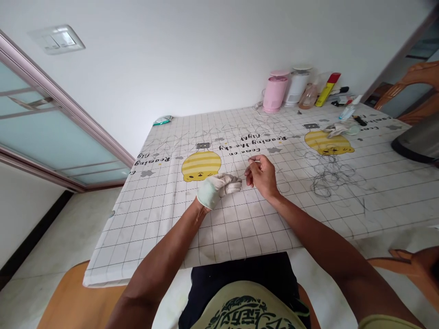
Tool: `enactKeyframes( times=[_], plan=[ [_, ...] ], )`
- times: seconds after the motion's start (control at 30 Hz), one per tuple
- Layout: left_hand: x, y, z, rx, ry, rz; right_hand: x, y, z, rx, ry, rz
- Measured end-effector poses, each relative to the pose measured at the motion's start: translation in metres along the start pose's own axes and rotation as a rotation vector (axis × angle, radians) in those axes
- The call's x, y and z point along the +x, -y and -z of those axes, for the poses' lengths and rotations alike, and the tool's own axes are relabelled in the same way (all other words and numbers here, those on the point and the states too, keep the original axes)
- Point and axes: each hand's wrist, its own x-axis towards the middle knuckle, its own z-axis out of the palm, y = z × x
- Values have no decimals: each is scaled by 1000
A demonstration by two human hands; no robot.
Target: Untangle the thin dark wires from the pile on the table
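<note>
My left hand (224,186), in a white work glove with a pale green cuff, is closed with its fingers curled above the tablecloth. Just to its right, my bare right hand (261,176) is also closed, thumb against the bent fingers. A small gap separates the two hands. Anything between their fingers is too fine to make out. Loose dark thread (331,180) lies in a tangle right of my right hand. More grey thread (178,137) is strewn along the far left of the table. A second white glove (343,128) rests at the far right.
A checked tablecloth (247,228) with yellow bear prints covers the table. Against the wall stand a pink device (275,93), a white device (297,87), a spray bottle (308,95) and a yellow can (327,90). A metal kettle (420,137) is at right; a green-white packet (162,120) lies far left.
</note>
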Motion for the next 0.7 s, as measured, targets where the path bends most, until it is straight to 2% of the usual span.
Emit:
enactKeyframes(
  times=[0.1,0.2,0.27,0.37,0.47,0.6,0.7],
  plan=[
    [4,4,5,22,1,14,-3,5,0,-13,19,13],
    [8,3,9,44,-32,16,-6,8,1,-116,2,104],
    [8,-2,8,82,-103,-31,-8,8,2,-215,-17,186],
    [3,-14,-1,253,-258,-110,-9,4,2,-353,-11,286],
    [-2,-23,-11,379,-358,-106,-9,-3,0,-453,21,360],
    [-1,-21,-14,345,-380,-96,-12,-10,-4,-571,131,450],
    [3,-18,-8,330,-369,-99,-14,-10,-7,-549,203,432]
  ],
)
